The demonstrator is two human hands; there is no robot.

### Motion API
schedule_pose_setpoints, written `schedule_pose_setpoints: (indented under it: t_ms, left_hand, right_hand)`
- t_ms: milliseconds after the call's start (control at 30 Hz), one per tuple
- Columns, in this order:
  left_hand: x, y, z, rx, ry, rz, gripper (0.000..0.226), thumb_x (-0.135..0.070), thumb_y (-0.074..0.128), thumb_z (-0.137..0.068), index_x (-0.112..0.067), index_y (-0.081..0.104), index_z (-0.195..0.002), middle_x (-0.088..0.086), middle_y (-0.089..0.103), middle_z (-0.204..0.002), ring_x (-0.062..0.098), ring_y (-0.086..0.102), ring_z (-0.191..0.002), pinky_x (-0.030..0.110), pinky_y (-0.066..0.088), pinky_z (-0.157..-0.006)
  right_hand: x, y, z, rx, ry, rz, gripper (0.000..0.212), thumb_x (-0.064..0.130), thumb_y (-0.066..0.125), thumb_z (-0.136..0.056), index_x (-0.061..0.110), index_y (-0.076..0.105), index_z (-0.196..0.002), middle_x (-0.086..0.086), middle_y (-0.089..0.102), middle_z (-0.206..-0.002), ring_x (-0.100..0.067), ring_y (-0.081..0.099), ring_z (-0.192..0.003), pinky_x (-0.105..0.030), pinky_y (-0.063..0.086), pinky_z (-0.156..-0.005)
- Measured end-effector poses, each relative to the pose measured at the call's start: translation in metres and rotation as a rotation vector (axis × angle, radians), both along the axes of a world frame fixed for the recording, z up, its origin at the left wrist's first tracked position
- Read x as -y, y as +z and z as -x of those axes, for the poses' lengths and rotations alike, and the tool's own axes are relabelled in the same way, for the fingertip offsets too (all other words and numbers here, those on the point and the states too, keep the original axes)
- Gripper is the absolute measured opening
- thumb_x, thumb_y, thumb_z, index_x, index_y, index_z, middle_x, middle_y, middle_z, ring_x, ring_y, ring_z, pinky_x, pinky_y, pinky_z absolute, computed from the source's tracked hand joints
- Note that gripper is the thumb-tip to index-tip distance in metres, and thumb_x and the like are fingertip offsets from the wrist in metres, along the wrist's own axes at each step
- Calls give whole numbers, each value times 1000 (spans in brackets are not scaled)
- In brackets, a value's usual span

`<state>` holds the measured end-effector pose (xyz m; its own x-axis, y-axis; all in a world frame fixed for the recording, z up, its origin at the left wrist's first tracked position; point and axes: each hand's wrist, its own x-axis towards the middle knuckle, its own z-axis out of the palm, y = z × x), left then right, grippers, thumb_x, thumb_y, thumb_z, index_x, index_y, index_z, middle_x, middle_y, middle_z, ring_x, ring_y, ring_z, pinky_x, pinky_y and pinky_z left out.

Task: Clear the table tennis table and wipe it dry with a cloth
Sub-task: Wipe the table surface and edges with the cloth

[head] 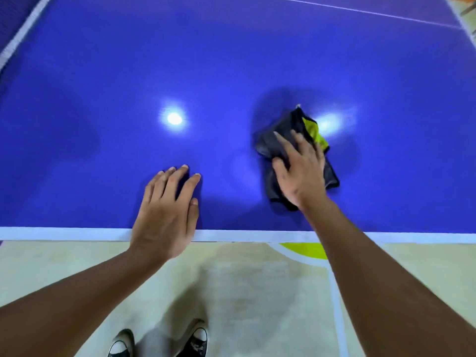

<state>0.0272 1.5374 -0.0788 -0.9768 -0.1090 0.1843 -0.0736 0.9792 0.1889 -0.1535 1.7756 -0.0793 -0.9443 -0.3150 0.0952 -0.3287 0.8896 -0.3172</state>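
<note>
1. At the far left corner of the blue counter (231,60), a white strip (23,32) is seen running along the edge, with something dark blue beyond it.
2. The left hand (164,215) is laid flat over the near edge of the counter, with its fingers spread and nothing held in it. Its fingertips are set on the blue top, and its heel is past the white line (64,233) along the near edge.
3. Two bright spots of light are seen on the shiny top, one beyond the left hand and one just beside the cloth.
4. The cloth (273,148) is dark with a yellow-green part, and it is bunched up on the counter, right of the middle and near the near edge.
5. The right hand (300,171) is pressed flat on top of the cloth, with its fingers spread.
6. Below the near edge, the pale floor (244,292) and two dark shoes with white toes (159,343) are seen.
</note>
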Motion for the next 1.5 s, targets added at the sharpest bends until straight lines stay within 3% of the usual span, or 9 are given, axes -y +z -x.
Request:
schedule_pose_setpoints:
  t_ms: [233,400,533,700,867,1067,1300,1500]
  left_hand:
    - [10,8,-27,71,-36,-160,49,-28,32,-104,-8,51,-144,18,47,-148,40,48,-131,51,39,-109]
    - [31,48,-102,150,-21,-177,46,-34,36,-102,-14,56,-138,11,52,-145,29,51,-127,41,38,-105]
    - [64,87,-146,247,96,-163,52,-42,28,-100,-20,54,-139,6,52,-144,26,49,-129,40,37,-109]
    - [112,140,-193,196,167,-119,49,-39,32,-98,-17,58,-132,8,56,-138,28,53,-123,42,40,-106]
    - [167,185,-243,129,248,-103,46,-39,34,-97,-18,60,-129,6,55,-137,29,52,-123,43,41,-104]
    - [243,224,-301,27,281,-104,35,-35,36,-99,-20,58,-123,4,55,-130,28,52,-117,40,40,-100]
    - [313,227,-351,-51,319,-122,38,-35,38,-97,-16,61,-120,6,60,-123,29,57,-111,42,44,-96]
    - [378,211,-361,-6,397,-100,39,-35,38,-95,-14,64,-116,6,61,-120,32,57,-103,44,47,-90]
  right_hand:
    - [51,2,-139,-58,145,74,55,31,46,-87,25,60,-140,-11,56,-139,-34,50,-120,-48,41,-103]
    - [86,11,-187,-50,-14,-51,45,25,49,-84,21,68,-125,-16,62,-113,-38,56,-93,-47,49,-78]
    - [118,36,-213,102,-28,12,41,15,66,-87,18,65,-127,-19,60,-116,-43,56,-100,-51,49,-84]
    - [177,79,-255,145,26,164,44,21,50,-87,17,63,-129,-19,58,-115,-41,54,-99,-52,49,-84]
    - [248,123,-294,139,97,321,44,13,60,-90,16,61,-134,-17,57,-117,-37,51,-102,-50,50,-89]
    - [352,183,-329,146,144,458,48,20,51,-90,21,59,-137,-11,54,-125,-33,47,-114,-51,44,-101]
    - [450,218,-364,54,220,601,50,19,51,-89,14,62,-137,-12,56,-116,-30,52,-102,-44,48,-94]
    - [522,213,-367,104,269,601,50,27,46,-92,16,59,-139,-11,54,-123,-30,50,-111,-45,47,-99]
